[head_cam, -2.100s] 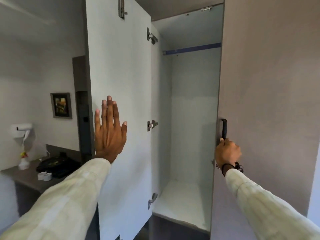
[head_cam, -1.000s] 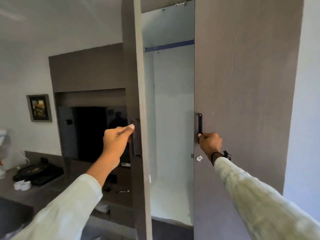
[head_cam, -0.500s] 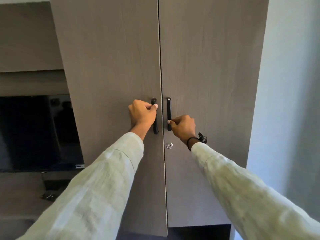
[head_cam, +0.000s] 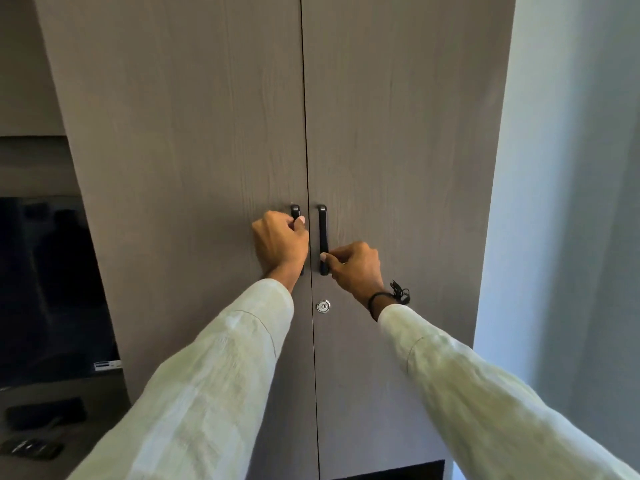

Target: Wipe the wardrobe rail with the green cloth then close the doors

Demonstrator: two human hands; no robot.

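Note:
Both grey wood-grain wardrobe doors stand flush, the left door (head_cam: 180, 133) meeting the right door (head_cam: 401, 133) along a thin dark seam. My left hand (head_cam: 280, 245) is wrapped around the left black handle (head_cam: 295, 212), hiding most of it. My right hand (head_cam: 355, 268) grips the lower end of the right black handle (head_cam: 322, 230). The rail is hidden behind the doors. No green cloth is in view.
A round silver lock (head_cam: 323, 306) sits on the right door below the handles. A dark TV screen (head_cam: 48, 289) fills the recess at left, with dark objects (head_cam: 45, 414) on the shelf under it. A pale wall (head_cam: 568, 202) borders the wardrobe on the right.
The two doors swung from wide open to fully shut. My left hand went from flat on the left door's inner face to gripping its handle; the right hand stayed on its handle.

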